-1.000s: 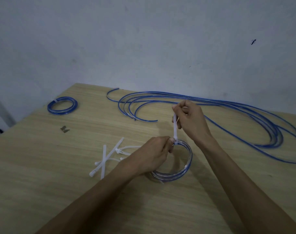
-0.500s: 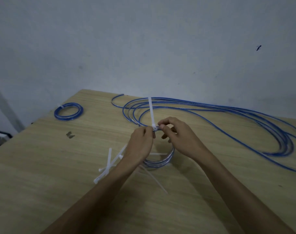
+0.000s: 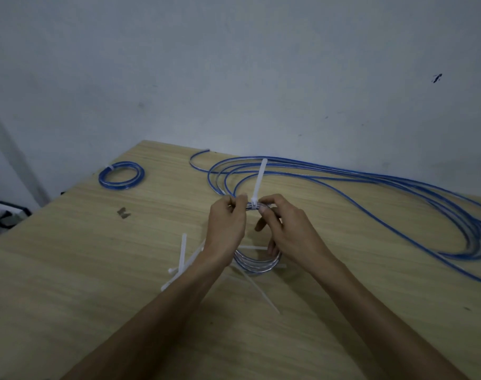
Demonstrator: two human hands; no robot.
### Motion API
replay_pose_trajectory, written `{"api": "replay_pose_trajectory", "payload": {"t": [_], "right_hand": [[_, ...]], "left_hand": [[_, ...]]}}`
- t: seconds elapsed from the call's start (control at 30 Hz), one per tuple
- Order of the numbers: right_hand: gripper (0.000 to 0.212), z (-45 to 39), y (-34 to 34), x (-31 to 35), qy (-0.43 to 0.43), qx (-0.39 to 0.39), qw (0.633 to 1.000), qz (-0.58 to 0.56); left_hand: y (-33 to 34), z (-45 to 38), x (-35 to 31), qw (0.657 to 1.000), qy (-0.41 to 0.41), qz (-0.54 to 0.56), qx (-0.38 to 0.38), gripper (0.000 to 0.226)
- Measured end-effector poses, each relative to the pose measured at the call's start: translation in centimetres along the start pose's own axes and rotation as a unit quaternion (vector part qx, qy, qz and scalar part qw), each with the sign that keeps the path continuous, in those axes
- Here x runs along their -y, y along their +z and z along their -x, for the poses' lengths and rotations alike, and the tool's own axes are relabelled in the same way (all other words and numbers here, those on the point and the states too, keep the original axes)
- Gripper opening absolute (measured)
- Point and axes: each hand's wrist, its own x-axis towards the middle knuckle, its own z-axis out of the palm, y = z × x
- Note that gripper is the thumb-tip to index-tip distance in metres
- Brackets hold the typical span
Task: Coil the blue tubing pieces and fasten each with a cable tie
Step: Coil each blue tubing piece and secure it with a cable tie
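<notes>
— What are the hands doing right now?

— The left hand (image 3: 228,220) and right hand (image 3: 283,229) are both pinching the top of a small tubing coil (image 3: 257,263), fingers curled tight around its strands, one grip on either side of a white cable tie (image 3: 257,185).

— Where is the tie sitting?

— Its head is wrapping the strands right between the two grips, and its tail is sticking up and away from them.

— And the coil?

— It is hanging below the grips, its lower arc near the counter (image 3: 69,283); whether it touches, I cannot tell.

— Anything else?

— Spare ties (image 3: 182,256) are lying just below the left grip. The loose tubing (image 3: 371,187) is sprawling beyond and right of the grips, and a finished coil (image 3: 121,175) is lying well off to the left.
</notes>
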Motion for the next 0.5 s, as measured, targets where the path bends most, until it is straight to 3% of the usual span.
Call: {"api": "replay_pose_trajectory", "payload": {"t": [0.17, 0.33, 0.5], "right_hand": [[0.012, -0.4, -0.6, 0.1, 0.000, -0.005, 0.999, -0.040], [0.013, -0.6, -2.0, 0.4, 0.026, -0.053, 0.986, -0.158], [0.007, -0.4, -2.4, 0.7, 0.000, -0.060, 0.984, -0.167]], "left_hand": [[0.0, 0.4, -0.4, 0.998, 0.057, 0.006, 0.020, 0.047], [0.3, 1.0, -0.9, 0.994, 0.078, 0.055, 0.061, 0.035], [0.5, 1.3, -0.5, 0.989, 0.085, 0.096, 0.077, 0.026]]}}
